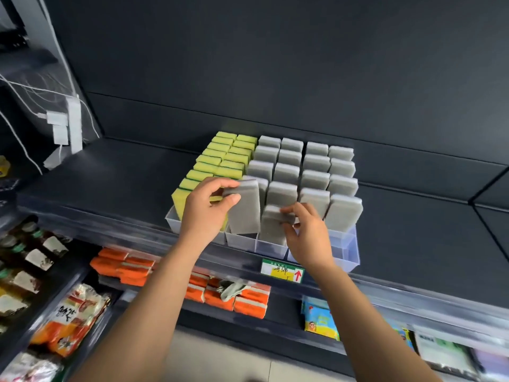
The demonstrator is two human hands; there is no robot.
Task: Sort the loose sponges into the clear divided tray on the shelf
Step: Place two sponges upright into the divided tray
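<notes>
Clear divided plastic tray (349, 253) at the near edge of the dark shelf (110, 183). The left columns hold yellow rectangular sponges with green backing (220, 158), the right columns upright grey rectangular foam sponges (316, 172). The left grip (205, 213) pinches, thumb and fingers curled, the top of a tall grey sponge (245, 213) whose lower end stands in a near compartment. The right grip (308, 238) pinches the top edge of a second grey sponge (271, 230), just to the right and set lower. A green-and-white price label with a red arrow (283, 272) sits on the shelf edge; orange packets (132, 267) lie on the shelf below.
</notes>
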